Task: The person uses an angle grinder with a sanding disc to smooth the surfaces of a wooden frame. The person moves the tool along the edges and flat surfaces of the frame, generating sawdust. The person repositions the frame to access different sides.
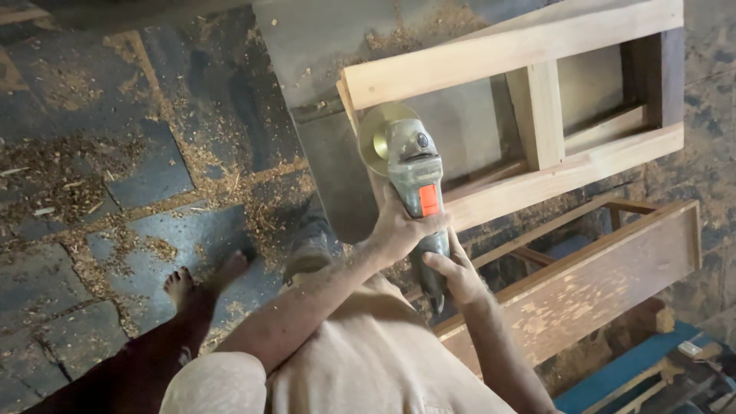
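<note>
A grey angle grinder [419,180] with an orange switch is held in both hands. My left hand [397,228] grips its body just below the switch. My right hand [458,274] holds the rear handle lower down. Its round sanding disc [376,134] rests against the end of a pale wooden frame [491,61] that lies tilted on a grey surface. The disc's far side is hidden by the grinder head.
A second wooden frame with a worn board [590,287] stands lower right. Sawdust and shavings cover the dark stone floor [115,176]. My bare foot [184,285] is on the floor at left. Blue items and wood scraps [652,368] lie bottom right.
</note>
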